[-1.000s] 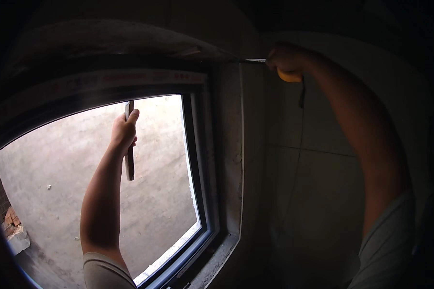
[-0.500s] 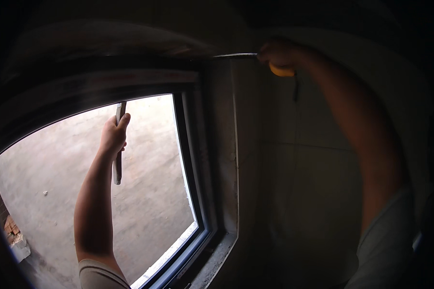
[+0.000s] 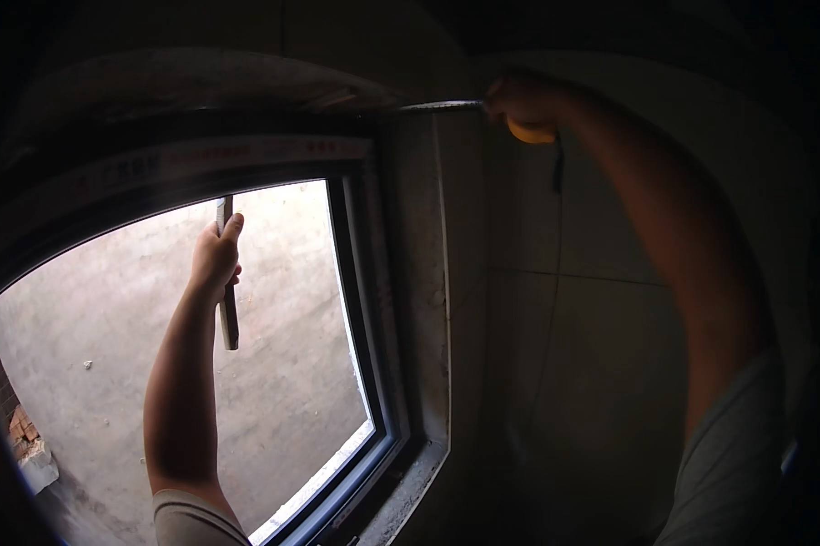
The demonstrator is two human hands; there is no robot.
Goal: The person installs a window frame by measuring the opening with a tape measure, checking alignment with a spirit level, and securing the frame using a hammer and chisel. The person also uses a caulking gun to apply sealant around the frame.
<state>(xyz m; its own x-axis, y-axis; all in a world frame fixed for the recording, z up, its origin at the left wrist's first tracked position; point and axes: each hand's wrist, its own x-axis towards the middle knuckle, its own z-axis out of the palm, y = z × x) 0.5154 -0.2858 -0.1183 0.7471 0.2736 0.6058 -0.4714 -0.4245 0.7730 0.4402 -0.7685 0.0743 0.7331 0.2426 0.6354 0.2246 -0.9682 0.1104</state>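
Note:
My left hand (image 3: 216, 257) is closed around a narrow, flat-sided stick (image 3: 230, 329), held nearly upright against the bright window opening. Its upper end meets the top of the opening, where I cannot tell how far it goes on. Up at the right, my right hand (image 3: 524, 96) grips a yellow tape measure (image 3: 530, 134) with a dark strap (image 3: 557, 168) hanging from it. A thin strip of tape blade (image 3: 446, 105) runs out leftward to the upper corner of the window recess. Its far end is lost in the dark.
A dark window frame (image 3: 362, 309) surrounds the opening, with a printed strip along its top. Below it runs a dusty sill (image 3: 408, 496). A dim wall with panel joints (image 3: 592, 355) stands at the right. Outside lie bare ground (image 3: 282, 364) and broken bricks (image 3: 25, 426).
The lower end of the stick has swung slightly to the right in my left hand. My right hand and the tape measure stay almost where they were.

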